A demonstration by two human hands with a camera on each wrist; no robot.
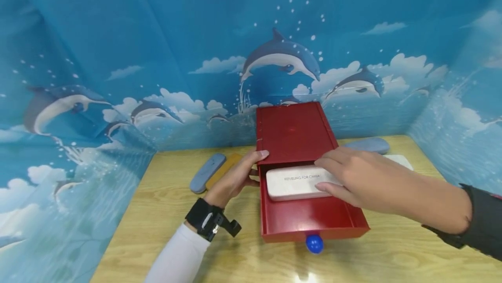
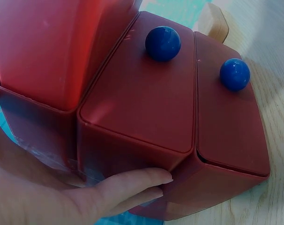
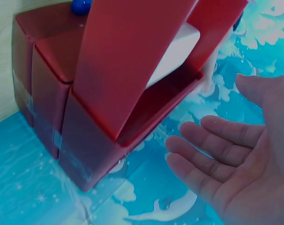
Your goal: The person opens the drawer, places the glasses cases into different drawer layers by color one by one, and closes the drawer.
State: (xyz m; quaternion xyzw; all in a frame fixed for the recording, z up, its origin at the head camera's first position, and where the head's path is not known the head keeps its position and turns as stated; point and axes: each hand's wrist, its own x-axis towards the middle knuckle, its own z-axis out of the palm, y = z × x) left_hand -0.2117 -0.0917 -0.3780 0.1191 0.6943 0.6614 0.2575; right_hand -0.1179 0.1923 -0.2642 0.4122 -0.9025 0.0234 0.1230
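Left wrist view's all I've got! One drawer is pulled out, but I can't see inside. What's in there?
Observer: A white case with "REFUELING FOR CHINA" printed on it.
Operator: Ooh! Is anyone reaching for it?
Observer: In the head view, the right hand is over its right end.
Operator: And what's lying off to the left?
Observer: A blue case and a yellow case, side by side, left of the box.

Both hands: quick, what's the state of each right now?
Left hand: open, touching the red drawer unit.
Right hand: open, holding nothing, near the white case.
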